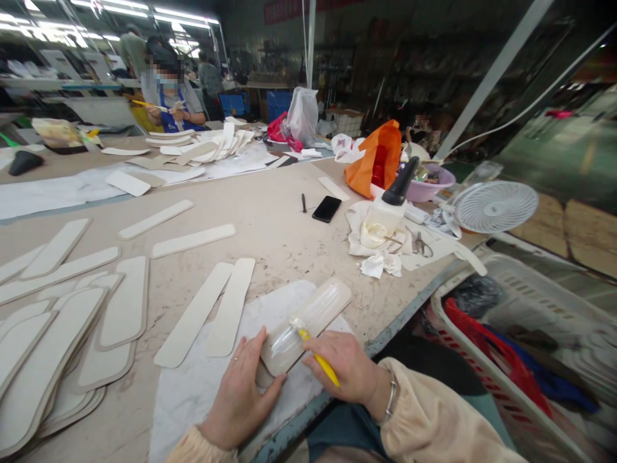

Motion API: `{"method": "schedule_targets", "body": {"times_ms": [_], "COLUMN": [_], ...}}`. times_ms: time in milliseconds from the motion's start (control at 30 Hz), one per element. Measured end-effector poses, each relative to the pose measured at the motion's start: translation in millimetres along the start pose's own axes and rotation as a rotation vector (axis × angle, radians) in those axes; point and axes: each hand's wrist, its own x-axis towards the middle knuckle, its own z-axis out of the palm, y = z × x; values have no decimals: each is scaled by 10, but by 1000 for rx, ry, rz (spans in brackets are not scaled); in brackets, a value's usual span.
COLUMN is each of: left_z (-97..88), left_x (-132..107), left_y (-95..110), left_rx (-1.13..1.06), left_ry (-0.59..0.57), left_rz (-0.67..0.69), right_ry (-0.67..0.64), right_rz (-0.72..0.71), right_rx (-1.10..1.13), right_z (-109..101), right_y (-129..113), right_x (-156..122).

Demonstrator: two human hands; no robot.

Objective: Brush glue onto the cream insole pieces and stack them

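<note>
A pale, round-cornered panel (330, 301) lies slanted on a white sheet (193, 399), its upper face coated with a wet, glossy, glue-like layer. My left hand (245, 391) grips its near end, thumb on one edge and fingers along the other. In my right hand (347, 368) is a yellow-handled brush (324, 368), held between thumb and fingers. The brush's whitish tip touches the middle of the coated face. Just left of it, two bare narrow panels (231, 308) lie side by side, partly on the sheet.
Several stacked panels (53, 360) cover the left. A white glue container (380, 225), scissors (421, 244), phone (327, 209) and small fan (496, 206) stand or lie at right. A plastic basket (520, 283) is beside the table edge. Across the table sits a co-worker (168, 103).
</note>
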Motion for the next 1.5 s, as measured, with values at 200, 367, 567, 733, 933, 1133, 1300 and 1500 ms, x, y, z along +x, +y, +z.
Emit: {"method": "schedule_targets", "body": {"times_ms": [200, 367, 567, 733, 933, 1133, 1300, 1500], "left_z": [2, -9, 3, 1, 6, -57, -75, -78], "left_x": [-7, -12, -12, -10, -7, 10, 25, 25], "left_y": [4, -1, -9, -6, -10, 53, 77, 78], "left_rx": [-4, 25, 31, 24, 16, -6, -18, -24], "left_ry": [-4, -8, -3, -3, 5, -27, -52, -49], "left_rz": [-20, -9, 2, -14, -5, -18, -42, -40], "right_ry": [31, 310, 458, 186, 46, 334, 247, 144], "right_rz": [368, 583, 523, 223, 234, 591, 663, 623], "right_rx": [477, 307, -19, -104, 310, 341, 627, 577], "right_z": [79, -163, -426, -303, -104, -214, -57, 35], "right_y": [-152, 358, 721, 362, -97, 215, 69, 21], "right_x": [49, 40, -150, -198, -88, -105, -41, 10]}}
